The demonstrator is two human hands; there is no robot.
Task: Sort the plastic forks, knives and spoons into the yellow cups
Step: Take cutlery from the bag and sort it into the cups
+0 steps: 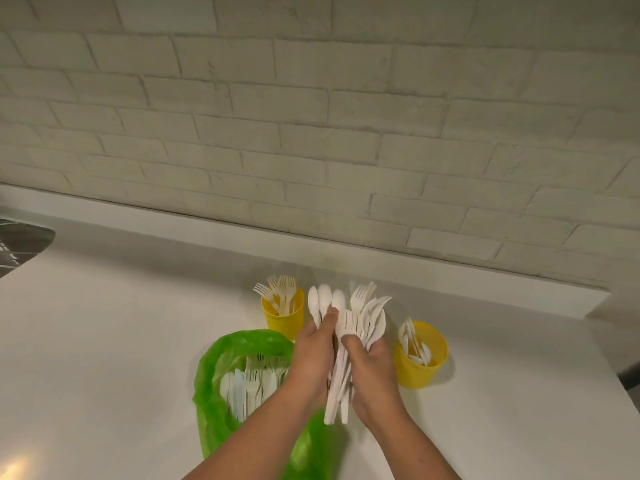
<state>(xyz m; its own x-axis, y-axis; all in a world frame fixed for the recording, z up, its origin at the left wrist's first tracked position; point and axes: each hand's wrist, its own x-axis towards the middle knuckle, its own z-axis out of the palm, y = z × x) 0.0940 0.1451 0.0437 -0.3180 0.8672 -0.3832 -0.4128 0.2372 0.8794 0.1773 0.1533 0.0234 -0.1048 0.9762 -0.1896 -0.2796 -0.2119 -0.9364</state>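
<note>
Both my hands hold one mixed bundle of white plastic cutlery [349, 317] upright above the counter; spoons, forks and knives fan out at its top. My left hand [313, 355] grips the bundle's left side, with the thumb on the spoons. My right hand [369, 368] grips its right side. One yellow cup [284, 318] behind my left hand holds several forks. Another yellow cup [420, 362] to the right holds several white pieces, heads down. A green plastic bag [221, 368] lies open at the left with more white cutlery inside.
The white counter [121, 341] runs back to a pale brick wall [311, 133]. A dark patterned surface [20, 242] shows at the far left edge. The counter's right edge drops off near the right cup.
</note>
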